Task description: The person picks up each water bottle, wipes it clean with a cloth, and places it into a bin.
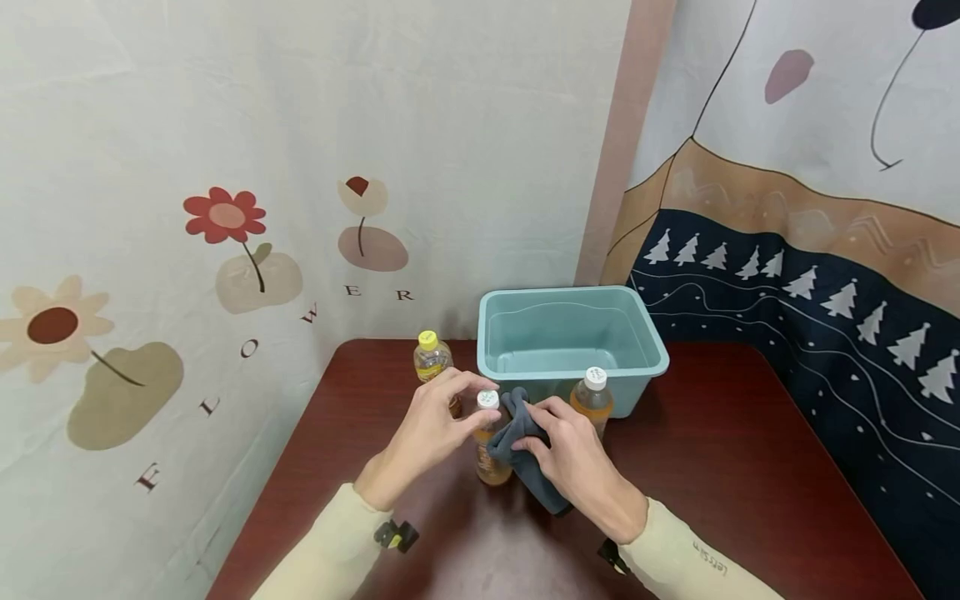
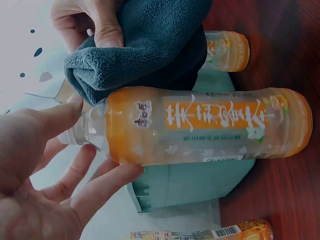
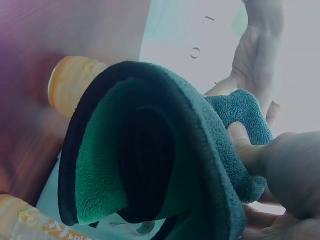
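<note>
My right hand (image 1: 581, 450) pinches a dark grey-blue towel (image 1: 528, 462) between thumb and fingers; its lower part hangs in a fold with a dark edge. Beside the towel stands an upright bottle (image 1: 492, 471) with a white cap and an orange label, its towel-side edge partly covered. My left hand (image 1: 431, 417) has its fingers spread in a loose curve about the cap and neck of this bottle. In the left wrist view, the thumb (image 2: 60, 117) lies at one side of the neck and the other fingertips lie near the opposite side.
A light blue plastic bin (image 1: 570, 367) stands at the back of the dark red table (image 1: 720, 483), near the wall. Another white-capped bottle (image 1: 592, 400) stands at its front right. Behind my left hand is a yellow-capped bottle (image 1: 432, 357), partly hidden.
</note>
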### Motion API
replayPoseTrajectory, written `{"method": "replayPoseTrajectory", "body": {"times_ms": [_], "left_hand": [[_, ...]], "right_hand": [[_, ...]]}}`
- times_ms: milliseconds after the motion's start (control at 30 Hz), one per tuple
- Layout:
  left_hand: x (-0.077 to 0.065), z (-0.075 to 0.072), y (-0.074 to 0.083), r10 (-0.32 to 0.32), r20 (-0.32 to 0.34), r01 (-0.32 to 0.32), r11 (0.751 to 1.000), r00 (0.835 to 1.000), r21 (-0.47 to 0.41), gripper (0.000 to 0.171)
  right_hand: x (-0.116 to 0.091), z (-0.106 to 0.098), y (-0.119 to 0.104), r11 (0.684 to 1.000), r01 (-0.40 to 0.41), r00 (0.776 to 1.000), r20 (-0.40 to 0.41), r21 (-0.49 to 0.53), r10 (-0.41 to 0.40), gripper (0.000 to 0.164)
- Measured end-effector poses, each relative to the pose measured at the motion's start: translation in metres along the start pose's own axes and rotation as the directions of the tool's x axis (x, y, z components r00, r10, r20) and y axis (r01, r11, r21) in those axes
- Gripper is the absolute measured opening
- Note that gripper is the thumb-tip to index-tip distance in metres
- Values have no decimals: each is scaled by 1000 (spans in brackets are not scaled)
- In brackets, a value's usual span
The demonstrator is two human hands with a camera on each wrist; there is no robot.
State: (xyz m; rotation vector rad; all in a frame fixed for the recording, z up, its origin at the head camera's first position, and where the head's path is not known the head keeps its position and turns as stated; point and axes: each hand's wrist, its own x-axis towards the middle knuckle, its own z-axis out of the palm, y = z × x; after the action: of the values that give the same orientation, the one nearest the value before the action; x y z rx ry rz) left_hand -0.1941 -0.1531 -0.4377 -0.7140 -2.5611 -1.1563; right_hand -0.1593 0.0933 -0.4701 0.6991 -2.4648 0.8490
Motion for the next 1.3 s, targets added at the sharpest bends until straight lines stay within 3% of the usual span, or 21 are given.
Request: {"method": "replayPoseTrajectory", "body": {"times_ms": [267,533,967,1300], "left_hand": [[0,-5,-3,-24,46,27,998,999,-51,43],[2,-8,-3,-63,90,72,992,994,-105,35],[3,-11,-4,-70,148,90,987,987,-133,35],[2,-9,-5,-63,147,82,988,987,-131,32]], "right_hand": [[1,-3,0,1000,10,1000,-19,2,-10,53],[9,-6,-2,1000,6,1000,-12,8,-6,54],[24,-3,-8,998,-24,994,108,55,18,53],[21,3,-4,1000,16,992,127,7,-16,46]]}}
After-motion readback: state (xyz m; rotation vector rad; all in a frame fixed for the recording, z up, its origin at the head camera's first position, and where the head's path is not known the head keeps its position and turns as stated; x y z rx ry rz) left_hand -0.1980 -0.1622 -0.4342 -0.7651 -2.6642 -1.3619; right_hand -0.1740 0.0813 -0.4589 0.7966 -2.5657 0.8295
